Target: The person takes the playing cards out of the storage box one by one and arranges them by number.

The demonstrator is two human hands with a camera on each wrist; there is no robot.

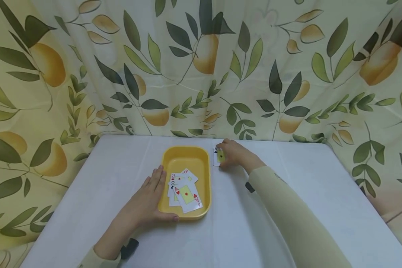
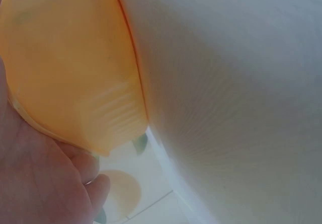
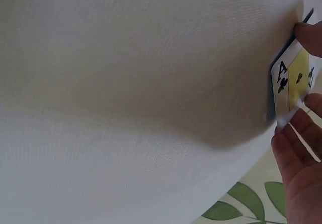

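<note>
A yellow plastic tray (image 1: 185,159) stands on the white-covered table, with several playing cards lying overlapped inside it. On top of these is an ace of hearts (image 1: 190,199); red and black twos and a red six show partly beneath. My left hand (image 1: 146,201) rests against the tray's left side, fingers straight along it and thumb at the front edge. To the right of the tray, my right hand (image 1: 238,155) pinches an ace of clubs (image 3: 297,80) by its edges between thumb and fingers. A dark blue edge shows under that card in the right wrist view.
The table (image 1: 294,178) is covered with a white cloth and extends to both sides of the tray. A curtain (image 1: 187,93) printed with fruit and leaves hangs behind its far edge and around the sides. Dark wrist bands (image 1: 129,248) show at both sleeves.
</note>
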